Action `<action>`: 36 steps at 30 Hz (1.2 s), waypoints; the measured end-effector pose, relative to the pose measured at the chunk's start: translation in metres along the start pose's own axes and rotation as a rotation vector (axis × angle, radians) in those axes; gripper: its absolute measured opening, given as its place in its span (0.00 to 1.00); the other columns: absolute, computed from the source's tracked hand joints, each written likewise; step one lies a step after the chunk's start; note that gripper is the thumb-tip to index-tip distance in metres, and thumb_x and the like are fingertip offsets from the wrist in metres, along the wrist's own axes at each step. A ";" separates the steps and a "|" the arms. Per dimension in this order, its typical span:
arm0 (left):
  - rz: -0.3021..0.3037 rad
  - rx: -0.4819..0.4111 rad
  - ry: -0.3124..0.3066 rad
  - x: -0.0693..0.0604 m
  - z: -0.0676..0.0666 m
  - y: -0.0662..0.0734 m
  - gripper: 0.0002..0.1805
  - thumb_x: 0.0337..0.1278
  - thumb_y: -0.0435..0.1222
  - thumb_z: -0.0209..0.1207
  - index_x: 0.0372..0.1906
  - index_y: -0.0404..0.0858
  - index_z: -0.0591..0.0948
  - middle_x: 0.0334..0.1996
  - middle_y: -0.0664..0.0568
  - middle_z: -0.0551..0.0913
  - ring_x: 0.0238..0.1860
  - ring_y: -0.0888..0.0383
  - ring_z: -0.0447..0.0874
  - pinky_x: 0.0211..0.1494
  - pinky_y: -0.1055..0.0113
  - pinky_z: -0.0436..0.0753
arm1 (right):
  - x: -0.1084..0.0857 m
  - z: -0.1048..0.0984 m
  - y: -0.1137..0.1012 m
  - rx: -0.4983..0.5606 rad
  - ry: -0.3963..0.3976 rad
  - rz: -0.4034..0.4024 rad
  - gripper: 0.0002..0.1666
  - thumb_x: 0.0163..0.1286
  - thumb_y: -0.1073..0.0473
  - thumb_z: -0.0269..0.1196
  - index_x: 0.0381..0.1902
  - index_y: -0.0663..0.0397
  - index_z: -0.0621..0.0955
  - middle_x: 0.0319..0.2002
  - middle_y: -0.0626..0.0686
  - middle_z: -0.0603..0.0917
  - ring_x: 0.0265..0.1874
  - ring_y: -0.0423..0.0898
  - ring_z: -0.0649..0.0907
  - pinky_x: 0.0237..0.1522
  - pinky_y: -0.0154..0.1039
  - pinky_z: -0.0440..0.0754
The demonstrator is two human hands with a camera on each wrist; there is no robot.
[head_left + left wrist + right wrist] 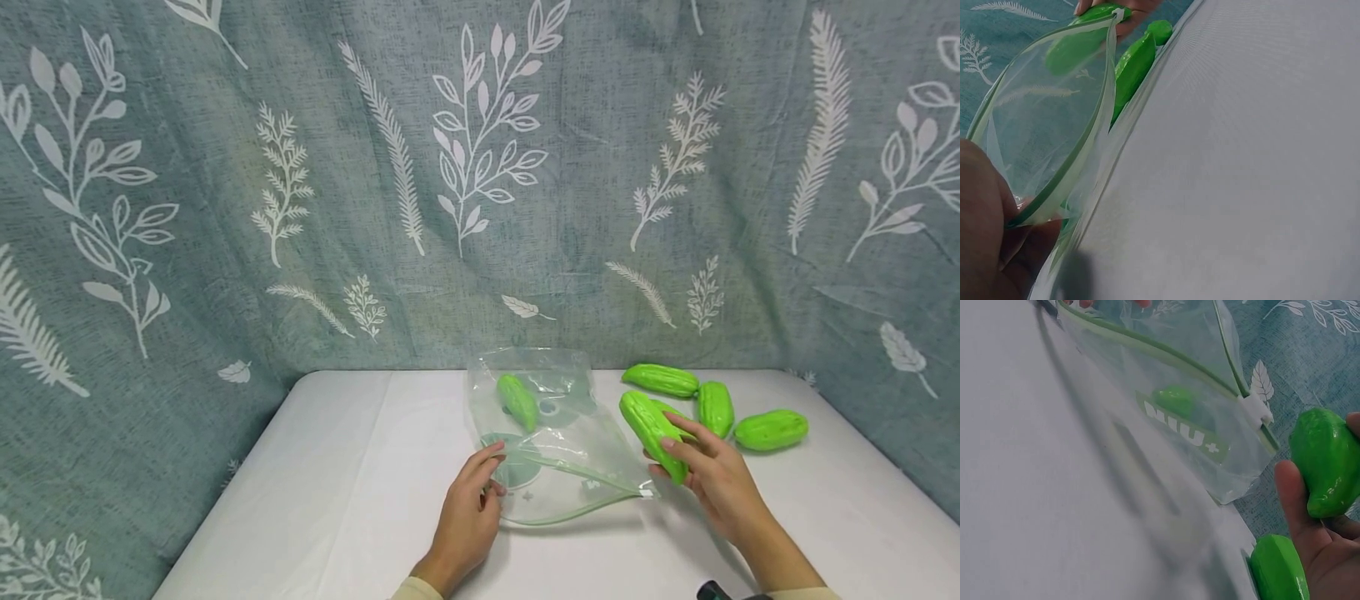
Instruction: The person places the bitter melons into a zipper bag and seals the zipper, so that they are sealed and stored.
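Note:
A clear slider zip bag [555,425] with green zip strips lies on the white table, its mouth spread apart toward me. Inside it is one bright green, ridged bitter melon [517,402]. My left hand [468,508] pinches the left end of the bag's rim between thumb and fingers; in the left wrist view the zip edge [1054,199] runs into that grip. Right of the mouth, my right hand [712,475] holds another bitter melon [651,429] above the table, tilted. The bag's white slider [1255,411] sits at the mouth's right corner, near this melon.
Several more green melons lie at the table's back right, among them a long one [660,380], a short one [716,408] and one farther right [771,430]. A patterned teal curtain [480,208] stands behind the white table [337,483]. A dark object [712,591] shows near my right wrist.

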State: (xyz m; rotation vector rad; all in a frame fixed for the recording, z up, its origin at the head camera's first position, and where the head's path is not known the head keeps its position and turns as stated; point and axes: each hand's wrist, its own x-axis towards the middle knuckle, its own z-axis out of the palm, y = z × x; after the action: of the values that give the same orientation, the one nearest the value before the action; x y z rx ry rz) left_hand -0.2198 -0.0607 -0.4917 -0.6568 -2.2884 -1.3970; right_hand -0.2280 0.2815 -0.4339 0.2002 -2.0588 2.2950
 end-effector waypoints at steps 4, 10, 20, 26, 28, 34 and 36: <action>0.002 0.004 0.003 0.000 0.000 -0.001 0.28 0.53 0.17 0.49 0.61 0.30 0.78 0.68 0.53 0.71 0.38 0.63 0.82 0.34 0.72 0.81 | 0.000 0.001 -0.001 0.008 -0.005 0.001 0.36 0.75 0.61 0.60 0.76 0.61 0.61 0.51 0.50 0.79 0.46 0.54 0.86 0.49 0.46 0.85; 0.000 0.001 -0.001 0.001 0.002 -0.001 0.28 0.53 0.17 0.49 0.61 0.30 0.78 0.68 0.54 0.72 0.38 0.62 0.82 0.35 0.72 0.81 | -0.002 0.003 -0.003 0.044 -0.038 -0.052 0.32 0.75 0.65 0.58 0.74 0.61 0.64 0.51 0.52 0.81 0.46 0.55 0.86 0.48 0.46 0.85; 0.019 0.015 0.002 0.000 0.001 0.000 0.27 0.52 0.17 0.49 0.60 0.29 0.78 0.68 0.50 0.72 0.37 0.63 0.81 0.35 0.72 0.81 | -0.007 0.013 -0.012 0.038 -0.091 -0.100 0.30 0.76 0.66 0.57 0.73 0.61 0.66 0.54 0.53 0.79 0.49 0.55 0.84 0.49 0.48 0.85; 0.003 0.022 -0.010 -0.001 0.000 -0.002 0.27 0.53 0.18 0.49 0.60 0.29 0.78 0.68 0.48 0.71 0.38 0.63 0.81 0.36 0.73 0.81 | -0.009 0.020 -0.013 0.020 -0.088 -0.093 0.28 0.76 0.65 0.57 0.72 0.59 0.68 0.55 0.54 0.78 0.49 0.56 0.84 0.49 0.49 0.85; -0.012 0.018 -0.014 0.000 0.000 -0.002 0.27 0.53 0.18 0.49 0.60 0.29 0.78 0.68 0.45 0.70 0.38 0.64 0.81 0.37 0.72 0.81 | -0.010 0.021 -0.014 0.018 -0.083 -0.100 0.28 0.76 0.65 0.57 0.71 0.59 0.68 0.55 0.54 0.78 0.48 0.57 0.84 0.48 0.49 0.85; -0.077 0.006 -0.028 0.001 0.000 0.001 0.27 0.55 0.19 0.49 0.62 0.30 0.77 0.67 0.42 0.68 0.40 0.65 0.81 0.38 0.73 0.82 | -0.011 0.023 -0.016 0.015 -0.090 -0.128 0.28 0.76 0.66 0.56 0.71 0.60 0.68 0.56 0.55 0.77 0.49 0.59 0.85 0.48 0.50 0.85; -0.094 0.006 -0.037 0.002 0.001 0.001 0.28 0.55 0.20 0.48 0.63 0.31 0.76 0.66 0.44 0.69 0.40 0.66 0.80 0.39 0.73 0.82 | -0.011 0.024 -0.017 0.017 -0.095 -0.130 0.28 0.76 0.66 0.56 0.71 0.60 0.68 0.56 0.56 0.76 0.48 0.58 0.85 0.48 0.50 0.85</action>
State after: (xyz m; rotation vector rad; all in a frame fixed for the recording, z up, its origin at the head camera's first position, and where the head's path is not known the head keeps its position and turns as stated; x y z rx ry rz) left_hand -0.2204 -0.0591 -0.4901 -0.5842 -2.3798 -1.4306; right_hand -0.2135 0.2598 -0.4158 0.4391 -2.0038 2.2673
